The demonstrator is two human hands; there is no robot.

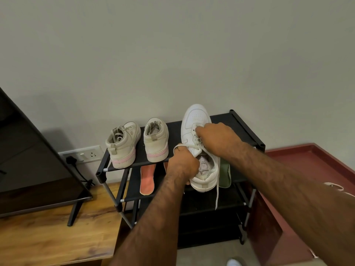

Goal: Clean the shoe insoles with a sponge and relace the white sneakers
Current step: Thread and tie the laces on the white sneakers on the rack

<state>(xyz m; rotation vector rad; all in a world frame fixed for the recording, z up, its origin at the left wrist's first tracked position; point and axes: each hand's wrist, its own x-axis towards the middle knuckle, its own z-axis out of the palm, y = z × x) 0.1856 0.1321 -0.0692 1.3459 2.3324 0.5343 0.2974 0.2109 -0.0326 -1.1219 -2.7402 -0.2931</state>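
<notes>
A white sneaker [194, 120] lies toe-away on the top shelf of a black shoe rack [242, 127], its heel hanging over the front edge. My left hand [182, 166] grips the sneaker's heel side and pinches a loop of white lace [179, 146]. My right hand [215, 139] is curled over the eyelets, fingers pinching the lace near the tongue. One lace end [217, 194] dangles below the heel. An orange insole [147, 179] and a green insole [225, 175] lie on the second shelf. No sponge shows.
Two beige sneakers with pink soles [123, 144] [156, 140] stand on the top shelf's left. A dark TV [28, 160] stands on a wooden table [57, 233] at left, with a wall socket [84, 154] behind. A maroon surface [315, 164] lies right.
</notes>
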